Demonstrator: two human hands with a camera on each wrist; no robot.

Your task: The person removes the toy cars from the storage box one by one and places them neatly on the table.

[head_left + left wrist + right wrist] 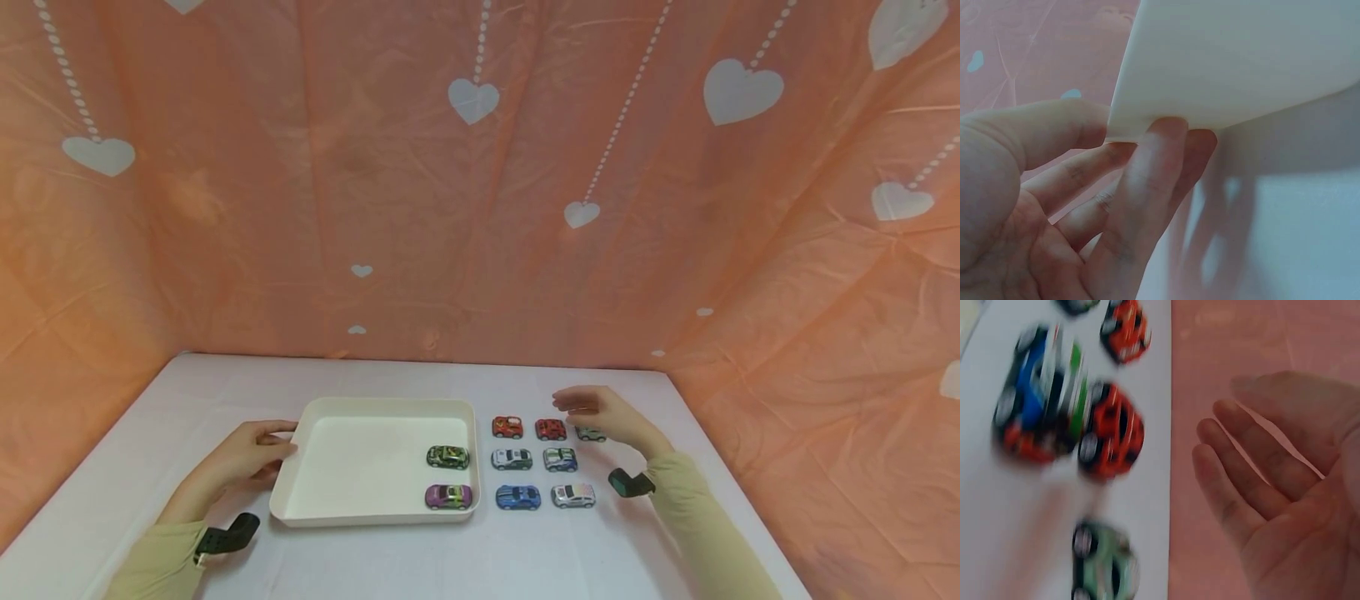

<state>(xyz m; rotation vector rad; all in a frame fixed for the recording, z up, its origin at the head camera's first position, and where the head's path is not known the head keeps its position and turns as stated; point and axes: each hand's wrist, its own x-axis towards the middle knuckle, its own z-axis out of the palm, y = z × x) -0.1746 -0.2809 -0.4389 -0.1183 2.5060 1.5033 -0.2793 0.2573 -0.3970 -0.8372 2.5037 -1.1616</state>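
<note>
My left hand [243, 454] holds the left edge of a shallow white tray [352, 518]. In the left wrist view, thumb and fingertips meet the edge of the tray [1229, 62] from different sides. My right hand [603, 414] hovers over the far right of the toy cars, fingers relaxed and nothing between them. Beneath it, a pale green toy car [592, 434] is partly hidden; beside that sits a red toy car [551, 429]. In the right wrist view, the palm and loosely bent fingers of the right hand [1272, 475] show beside the cars.
Inside the tray, at its right side, lie a green patterned car [447, 457] and a purple car [448, 497]. Right of it stand an orange-red car [507, 427], white car [512, 459], striped car [560, 459], blue car [517, 497] and silver car [573, 496]. Orange curtains surround the table.
</note>
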